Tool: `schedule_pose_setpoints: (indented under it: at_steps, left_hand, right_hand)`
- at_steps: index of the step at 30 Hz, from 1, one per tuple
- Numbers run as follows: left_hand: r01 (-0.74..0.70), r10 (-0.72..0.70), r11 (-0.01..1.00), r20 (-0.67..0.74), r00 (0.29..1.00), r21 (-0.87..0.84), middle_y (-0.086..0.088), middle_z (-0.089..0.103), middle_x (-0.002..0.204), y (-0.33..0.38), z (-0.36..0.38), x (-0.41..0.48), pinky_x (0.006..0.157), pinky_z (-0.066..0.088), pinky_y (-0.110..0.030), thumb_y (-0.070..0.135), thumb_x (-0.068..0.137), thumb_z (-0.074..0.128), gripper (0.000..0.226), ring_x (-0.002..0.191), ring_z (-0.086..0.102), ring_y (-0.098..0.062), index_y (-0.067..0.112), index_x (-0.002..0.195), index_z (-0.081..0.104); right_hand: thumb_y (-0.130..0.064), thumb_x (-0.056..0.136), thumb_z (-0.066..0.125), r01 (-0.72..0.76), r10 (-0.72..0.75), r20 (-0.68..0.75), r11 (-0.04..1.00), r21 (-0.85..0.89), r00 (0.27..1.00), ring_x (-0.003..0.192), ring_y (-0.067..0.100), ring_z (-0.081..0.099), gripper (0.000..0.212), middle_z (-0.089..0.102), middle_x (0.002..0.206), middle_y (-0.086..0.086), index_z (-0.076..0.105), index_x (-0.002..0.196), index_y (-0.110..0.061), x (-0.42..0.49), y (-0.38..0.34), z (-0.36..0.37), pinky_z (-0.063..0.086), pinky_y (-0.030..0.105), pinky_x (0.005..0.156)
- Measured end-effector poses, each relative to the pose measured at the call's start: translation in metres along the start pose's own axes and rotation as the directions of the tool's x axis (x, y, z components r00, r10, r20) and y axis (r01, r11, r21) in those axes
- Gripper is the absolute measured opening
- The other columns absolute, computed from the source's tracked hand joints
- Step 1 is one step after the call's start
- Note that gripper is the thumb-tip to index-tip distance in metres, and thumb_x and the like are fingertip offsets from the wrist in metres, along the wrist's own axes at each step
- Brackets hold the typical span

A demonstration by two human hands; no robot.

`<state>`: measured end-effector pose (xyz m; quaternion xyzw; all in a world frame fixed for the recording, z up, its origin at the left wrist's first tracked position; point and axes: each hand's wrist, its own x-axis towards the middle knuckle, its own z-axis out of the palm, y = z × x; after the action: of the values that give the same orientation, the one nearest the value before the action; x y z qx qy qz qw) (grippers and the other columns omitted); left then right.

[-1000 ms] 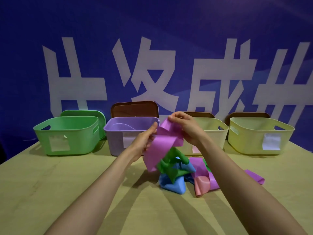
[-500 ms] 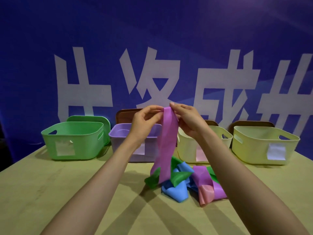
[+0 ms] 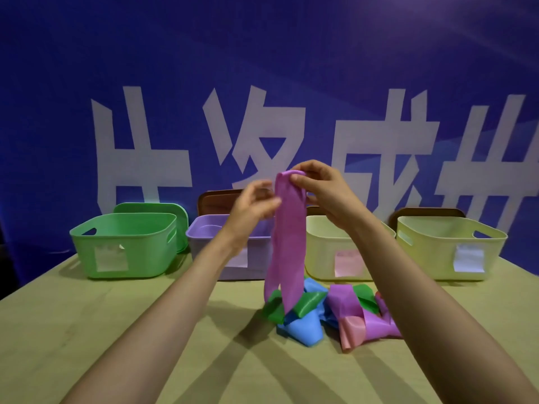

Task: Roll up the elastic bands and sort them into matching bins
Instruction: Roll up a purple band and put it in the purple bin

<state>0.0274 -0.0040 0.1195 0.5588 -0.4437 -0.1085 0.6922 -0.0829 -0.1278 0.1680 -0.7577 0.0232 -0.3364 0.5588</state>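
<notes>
Fingers (image 3: 302, 170) of the right hand (image 3: 326, 196) pinch the top end of the purple band (image 3: 288, 243), thumb in front, forefinger hooked over the folded edge. Left hand (image 3: 253, 205) is blurred; its fingers curl against the band's left edge a little lower and look to be pinching it too.

The band is held above the tabletop (image 3: 131, 345) and hangs straight down. Its lower end trails onto the pile (image 3: 320, 313) of loose green, blue, purple and pink bands, lying tangled.

Judged step: starting the roll at the top end.
- First turn matters most. It should be small and square to the band's edges, or the roll will likely cone out sideways.
- One hand should turn the core while the other feeds and flattens the hanging length, under light tension. Too much stretch and the roll may spring open when let go.
- The tail rests among the other bands and could drag one along; lift it free first.
- The finished roll wants a firm pinch across its loose end until it is inside the bin.

Behind the hands stands the purple bin (image 3: 204, 230), the likely match. The green bin (image 3: 122, 246) is to its left, the cream bin (image 3: 323, 243) and yellow bin (image 3: 437, 243) to its right, all in one row along the back edge.
</notes>
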Motion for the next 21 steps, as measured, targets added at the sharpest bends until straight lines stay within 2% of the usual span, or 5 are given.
schedule_pose_setpoints:
  at_steps: [3, 7, 11, 15, 21]
  left_hand:
    - [0.268, -0.279, 0.956, 0.091, 0.956, 0.117, -0.005, 0.057, 0.114, -0.064, 0.005, -0.032, 0.088, 0.046, -0.027, 0.012, 0.082, 0.072, 0.047, 0.103, 0.056, -0.018, 0.018, 0.122, 0.048]
    - [0.64, -0.654, 0.755, 0.251, 0.714, 0.144, 0.0, 0.062, 0.092, -0.111, -0.001, -0.072, 0.064, 0.046, -0.02, 0.005, 0.079, 0.073, 0.047, 0.071, 0.061, -0.009, 0.016, 0.119, 0.052]
    - [0.622, -0.656, 0.754, 0.201, 0.727, 0.21, -0.011, 0.06, 0.094, -0.122, -0.009, -0.075, 0.059, 0.052, -0.026, -0.015, 0.08, 0.06, 0.034, 0.07, 0.061, -0.017, 0.006, 0.107, 0.058]
    - [0.625, -0.632, 0.765, -0.007, 0.775, 0.156, -0.006, 0.06, 0.07, -0.103, -0.004, -0.061, 0.048, 0.045, -0.023, 0.003, 0.091, 0.052, 0.014, 0.054, 0.054, -0.016, 0.013, 0.086, 0.06]
    - [0.635, -0.714, 0.495, -0.139, 0.686, 0.592, -0.002, 0.035, 0.045, -0.079, -0.036, -0.027, 0.035, 0.019, -0.014, 0.016, 0.094, 0.052, 0.026, 0.03, 0.026, -0.01, 0.009, 0.07, 0.048]
  right_hand:
    - [-0.019, 0.093, 0.058, -0.067, 0.068, -0.022, 0.998, 0.01, 0.997, 0.09, 0.019, 0.059, 0.013, 0.062, 0.096, 0.004, 0.062, 0.104, -0.013, 0.0, 0.012, -0.002, 0.05, 0.034, 0.074]
    - [-0.02, 0.094, 0.057, -0.112, 0.112, -0.06, 0.994, 0.001, 0.992, 0.094, 0.019, 0.056, 0.009, 0.06, 0.098, 0.004, 0.061, 0.101, -0.016, -0.002, 0.022, -0.003, 0.049, 0.035, 0.082]
    - [-0.02, 0.094, 0.058, -0.12, 0.12, -0.077, 0.993, 0.012, 0.99, 0.092, 0.019, 0.056, 0.007, 0.06, 0.099, 0.006, 0.062, 0.098, -0.017, -0.002, 0.028, -0.005, 0.048, 0.032, 0.079]
    - [-0.02, 0.093, 0.059, -0.126, 0.121, -0.094, 0.991, -0.05, 0.988, 0.093, 0.02, 0.059, 0.011, 0.061, 0.101, 0.007, 0.06, 0.103, -0.015, -0.001, 0.035, -0.005, 0.051, 0.033, 0.081]
    - [-0.02, 0.093, 0.058, -0.212, 0.146, -0.244, 0.94, -0.268, 0.959, 0.089, 0.023, 0.061, 0.013, 0.061, 0.098, 0.01, 0.058, 0.103, -0.011, 0.003, 0.048, -0.009, 0.056, 0.037, 0.08]
